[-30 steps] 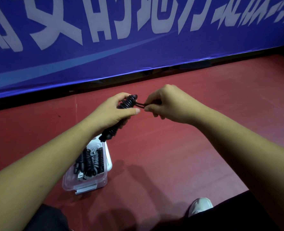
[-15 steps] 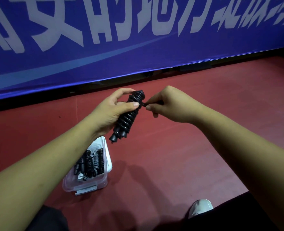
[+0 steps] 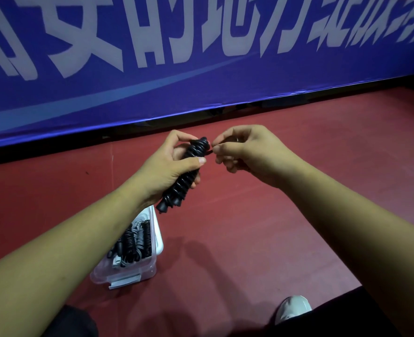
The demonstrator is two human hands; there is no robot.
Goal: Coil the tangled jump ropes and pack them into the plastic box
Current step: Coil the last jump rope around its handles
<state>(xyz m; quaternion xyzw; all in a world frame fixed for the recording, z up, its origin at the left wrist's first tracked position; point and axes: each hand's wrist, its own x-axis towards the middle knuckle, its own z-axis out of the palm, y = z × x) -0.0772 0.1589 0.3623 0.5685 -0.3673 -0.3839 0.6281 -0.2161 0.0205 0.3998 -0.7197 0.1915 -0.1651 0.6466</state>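
The grip of the left hand [image 3: 167,171] wraps round the coiled black jump rope [image 3: 186,176], thumb across its front. The bundle is tilted, its lower end clear below the palm. The right hand [image 3: 252,154] pinches the free end, now tight against the coil's top; a second ago a short stretch showed between them. The plastic box [image 3: 130,272], holding coiled ropes, stays on the floor [image 3: 249,227].

L hand [image 3: 167,166] grips coiled rope [image 3: 184,176], R hand [image 3: 244,152] pinches end
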